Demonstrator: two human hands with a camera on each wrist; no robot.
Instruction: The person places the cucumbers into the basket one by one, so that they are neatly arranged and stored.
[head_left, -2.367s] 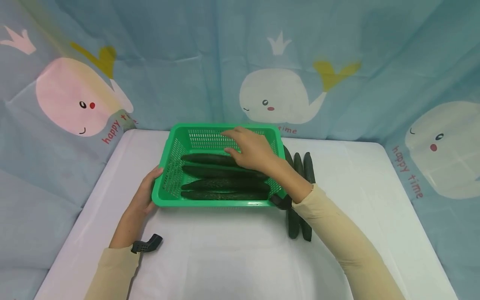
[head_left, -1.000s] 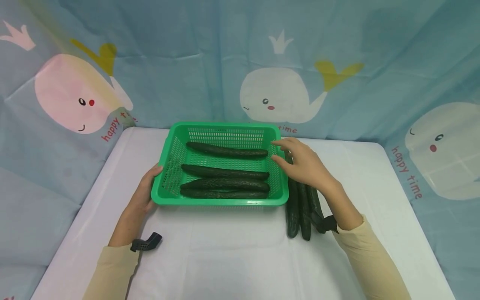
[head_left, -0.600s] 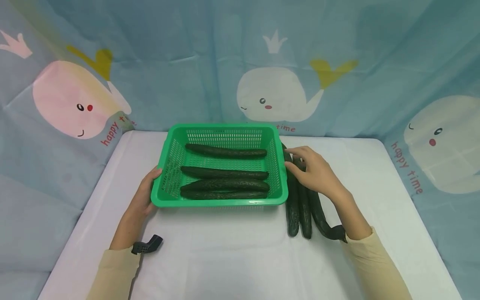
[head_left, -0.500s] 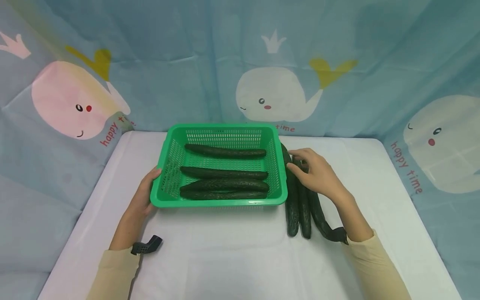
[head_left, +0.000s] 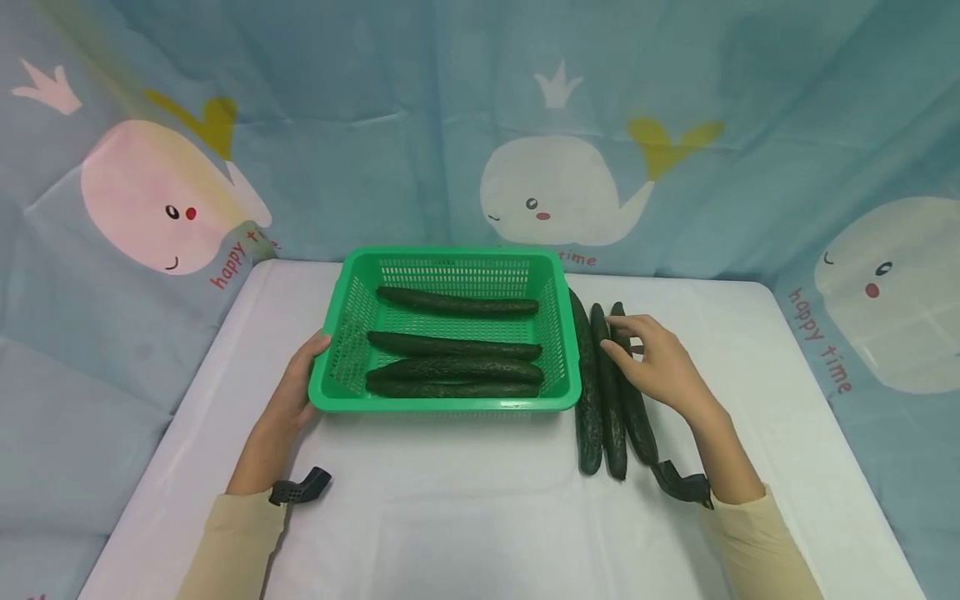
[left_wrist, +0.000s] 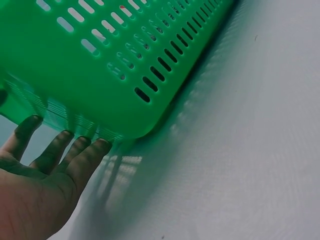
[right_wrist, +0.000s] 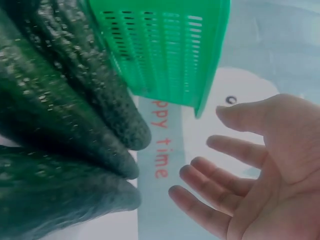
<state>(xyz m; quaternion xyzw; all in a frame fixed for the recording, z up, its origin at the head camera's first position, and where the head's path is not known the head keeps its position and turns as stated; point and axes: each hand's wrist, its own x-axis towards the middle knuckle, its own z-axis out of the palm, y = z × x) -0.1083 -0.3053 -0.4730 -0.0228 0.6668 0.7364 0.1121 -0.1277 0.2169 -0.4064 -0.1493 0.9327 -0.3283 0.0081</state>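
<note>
A green plastic basket (head_left: 447, 405) with slotted walls holds several dark green cucumbers, one (head_left: 457, 302) lying apart from the others near the back wall. The left hand (head_left: 292, 383) rests at the basket's left side; in the left wrist view its extended fingertips (left_wrist: 102, 144) touch the outer wall. Right of the basket lie three cucumbers: a left one (head_left: 590, 417), a middle one (head_left: 612, 408) and a right one (head_left: 636, 421). Over the upper part of the right cucumber hovers the right hand (head_left: 652, 362), thumb and fingers apart, nothing between them.
A white cloth (head_left: 465, 517) covers the table. Behind it hangs a blue curtain (head_left: 375, 167) printed with whales. Each wrist carries a small black camera, such as the right one (head_left: 682, 485).
The right hand has left the basket and moved right over the loose cucumbers. One cucumber inside the basket now lies nearer its back wall. The left hand has stayed at the basket's side.
</note>
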